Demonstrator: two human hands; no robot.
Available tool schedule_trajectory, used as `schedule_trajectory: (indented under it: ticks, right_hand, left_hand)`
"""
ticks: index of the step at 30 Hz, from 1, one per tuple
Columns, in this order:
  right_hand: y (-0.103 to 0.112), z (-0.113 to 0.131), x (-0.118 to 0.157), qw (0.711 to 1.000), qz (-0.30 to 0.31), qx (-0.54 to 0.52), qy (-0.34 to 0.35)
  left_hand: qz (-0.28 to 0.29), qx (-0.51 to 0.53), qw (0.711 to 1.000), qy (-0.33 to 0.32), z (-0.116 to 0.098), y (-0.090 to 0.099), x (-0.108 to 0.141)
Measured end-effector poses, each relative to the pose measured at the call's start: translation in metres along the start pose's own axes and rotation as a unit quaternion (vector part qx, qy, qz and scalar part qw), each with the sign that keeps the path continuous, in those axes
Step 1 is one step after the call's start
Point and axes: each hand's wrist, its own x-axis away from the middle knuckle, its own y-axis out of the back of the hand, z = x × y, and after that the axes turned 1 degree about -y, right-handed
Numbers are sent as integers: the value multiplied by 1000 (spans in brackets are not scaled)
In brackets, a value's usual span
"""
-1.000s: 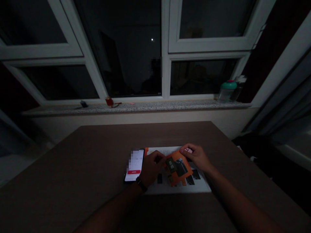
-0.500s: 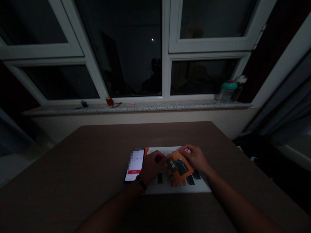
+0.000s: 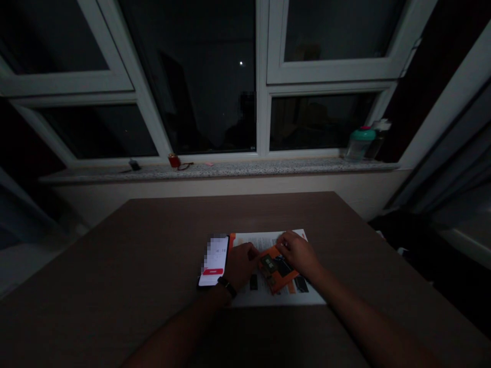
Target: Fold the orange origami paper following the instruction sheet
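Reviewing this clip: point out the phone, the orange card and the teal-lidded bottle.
phone (image 3: 216, 259): head view, lit screen
orange card (image 3: 285, 280): head view, lower part
teal-lidded bottle (image 3: 362, 135): head view, lid

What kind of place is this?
Probably a room in a home at night: dark window panes, bottle with teal lid on the stone sill, curtain at the side.

The left grip (image 3: 242, 265) pinches the left corner of an orange card (image 3: 284, 281), while the right grip (image 3: 301, 254) has its fingers at the upper edge. Beneath the card, a white printed sheet (image 3: 268, 299) lies on the brown bench (image 3: 172, 225). A phone (image 3: 214, 261) with a lit screen lies just left of the sheet. On the speckled sill (image 3: 245, 168) beyond stand a small red jar (image 3: 174, 161) and a teal-topped bottle (image 3: 359, 144), below dark window panes (image 3: 203, 76)
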Motion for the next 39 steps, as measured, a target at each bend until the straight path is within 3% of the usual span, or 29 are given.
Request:
schedule_trajectory:
  ticks: [6,11,17,25,32,39]
  right_hand:
    - [10,15,2,995,42,86,36]
    - [18,20,5,989,75,117,54]
    - [17,19,13,985,72,138,75]
    - [4,22,19,985,111,97,87]
    - [15,21,29,988,100,36,109]
    - [10,23,15,985,95,51,133]
  left_hand:
    - [11,-83,997,-4,-7,1,2]
    - [10,-78,997,-15,-6,0,3]
    - [11,-73,997,-19,-5,-1,3]
    - [13,-78,996,-32,-8,-1,3]
    - [11,-73,996,-50,-6,-2,4]
    - [-9,-68,997,-30,-1,0,1]
